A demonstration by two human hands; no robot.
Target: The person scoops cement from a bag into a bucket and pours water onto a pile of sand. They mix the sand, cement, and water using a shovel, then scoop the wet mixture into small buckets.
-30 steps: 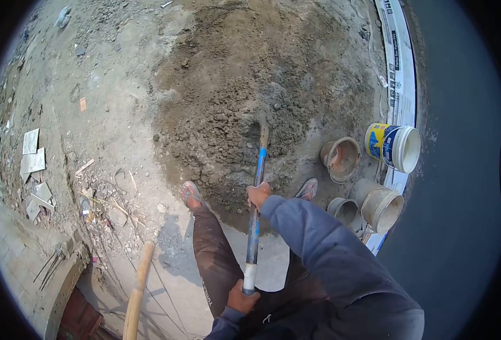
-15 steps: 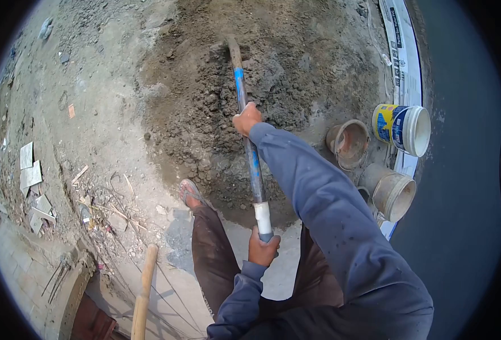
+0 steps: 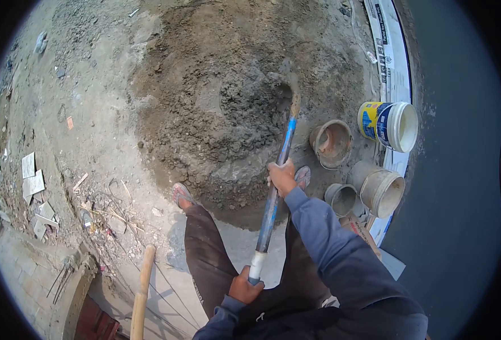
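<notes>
A long-handled hoe (image 3: 278, 181) slants across the view, its dark handle banded with blue and ending in a white grip. My right hand (image 3: 282, 177) is closed around the middle of the handle. Lower down, my left hand (image 3: 246, 287) wraps the butt end, just below the white section. The hoe's head lies at the right side of a heap of wet grey-brown mortar (image 3: 239, 113), partly hidden in it. My feet stand apart at the near edge of the heap.
To the right are a brown bucket (image 3: 331, 144), a yellow-and-blue paint bucket (image 3: 382, 122), a grey bucket (image 3: 341, 199) and a tipped pail (image 3: 383, 194). A wooden pole (image 3: 143, 289) stands at lower left. Broken tiles (image 3: 33, 184) and debris lie left.
The hoe's head has swung from the top middle of the heap to its right side. My right hand has moved right and nearer me; my left hand has moved down and slightly left.
</notes>
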